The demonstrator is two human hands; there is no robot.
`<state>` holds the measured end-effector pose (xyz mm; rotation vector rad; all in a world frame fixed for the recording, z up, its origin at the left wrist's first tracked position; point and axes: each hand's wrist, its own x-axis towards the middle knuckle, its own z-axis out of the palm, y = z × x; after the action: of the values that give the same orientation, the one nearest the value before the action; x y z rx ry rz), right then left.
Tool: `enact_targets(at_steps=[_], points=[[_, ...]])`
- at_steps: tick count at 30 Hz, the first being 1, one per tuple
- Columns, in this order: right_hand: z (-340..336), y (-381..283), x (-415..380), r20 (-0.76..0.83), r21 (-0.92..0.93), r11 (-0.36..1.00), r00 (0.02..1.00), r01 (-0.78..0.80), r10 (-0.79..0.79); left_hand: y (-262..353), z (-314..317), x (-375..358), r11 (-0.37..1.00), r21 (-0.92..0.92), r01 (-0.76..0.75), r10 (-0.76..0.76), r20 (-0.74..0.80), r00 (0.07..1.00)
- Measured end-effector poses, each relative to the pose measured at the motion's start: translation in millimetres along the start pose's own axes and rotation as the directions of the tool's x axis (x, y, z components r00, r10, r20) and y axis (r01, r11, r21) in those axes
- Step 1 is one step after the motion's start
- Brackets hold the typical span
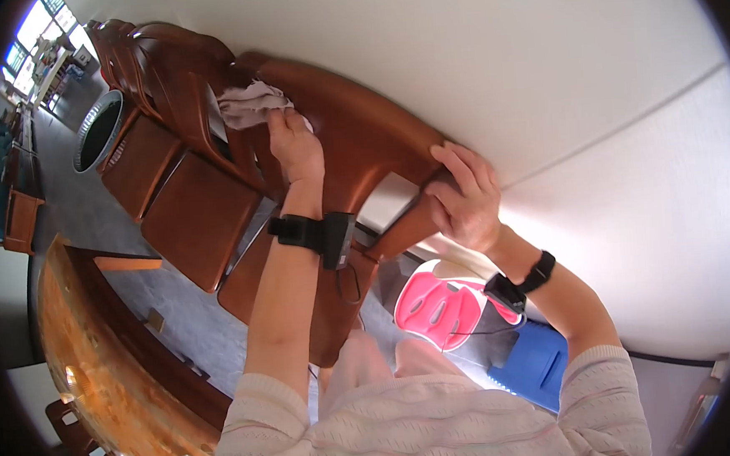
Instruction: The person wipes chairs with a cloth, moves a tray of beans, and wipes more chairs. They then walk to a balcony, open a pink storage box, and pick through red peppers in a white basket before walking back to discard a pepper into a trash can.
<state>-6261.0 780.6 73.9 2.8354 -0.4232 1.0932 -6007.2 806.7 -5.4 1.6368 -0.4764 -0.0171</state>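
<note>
While the left hand (297, 148) clutches one cloth (251, 107), the right hand (468, 198) grips one wooden chair back (354, 120)

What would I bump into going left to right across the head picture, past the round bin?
Round bin with a dark inside and pale ribbed rim → crumpled pale pinkish-grey cloth → bare right hand → black strap on the right wrist.
</note>
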Motion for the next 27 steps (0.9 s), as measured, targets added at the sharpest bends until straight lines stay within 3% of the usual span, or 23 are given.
enact_targets(at_steps=[4, 6, 12, 13, 14, 16, 20, 22, 23, 27], points=[[-0.7, 3.2, -3.6, -0.01, 0.057, 0.998, 1.0, 0.0, 0.001, -19.2, 10.8, -63.7, 0.994, 0.102, -0.029, 0.02, 0.092, 0.996], [-0.2, 6.5, -5.1, -0.003, 0.086, 0.996, 1.0, 0.004, -0.004, -31.5, 20.4, -102.0, 0.978, 0.143, -0.15, 0.134, 0.116, 0.984], [2.8, 9.9, -8.2, -0.025, 0.087, 0.993, 0.997, 0.078, -0.076, -55.8, 23.3, -166.7, 0.908, 0.27, -0.32, 0.283, 0.169, 0.944], [3.9, 10.3, -8.7, -0.029, 0.085, 0.993, 0.997, 0.08, -0.078, -55.3, 17.7, -170.4, 0.91, 0.273, -0.313, 0.243, 0.261, 0.934], [5.9, 11.6, -8.7, -0.025, 0.102, 0.99, 0.995, 0.095, -0.092, -54.2, 16.2, -169.3, 0.91, 0.287, -0.3, 0.233, 0.244, 0.941], [5.6, 13.3, -11.2, -0.021, 0.077, 0.994, 0.996, 0.084, -0.082, -32.7, 15.8, -164.8, 0.794, 0.371, -0.482, 0.369, 0.337, 0.866], [9.0, 12.5, -10.7, -0.048, 0.029, 0.991, 0.991, 0.129, -0.128, -38.0, 39.0, -135.0, 0.805, 0.402, -0.437, 0.378, 0.22, 0.899], [12.8, 11.0, -12.1, -0.046, 0.021, 0.992, 0.992, 0.122, -0.121, -57.0, 40.4, -129.0, 0.691, 0.536, -0.485, 0.428, 0.236, 0.872], [13.7, 11.2, -11.9, -0.075, 0.014, 0.992, 0.989, 0.129, -0.128, -55.6, 37.0, -136.1, 0.841, 0.364, -0.399, 0.355, 0.184, 0.916], [13.4, 10.2, -8.8, -0.09, -0.002, 0.985, 0.981, 0.17, -0.169, -93.2, 28.0, -136.0, 0.911, 0.293, -0.291, 0.259, 0.143, 0.955]])
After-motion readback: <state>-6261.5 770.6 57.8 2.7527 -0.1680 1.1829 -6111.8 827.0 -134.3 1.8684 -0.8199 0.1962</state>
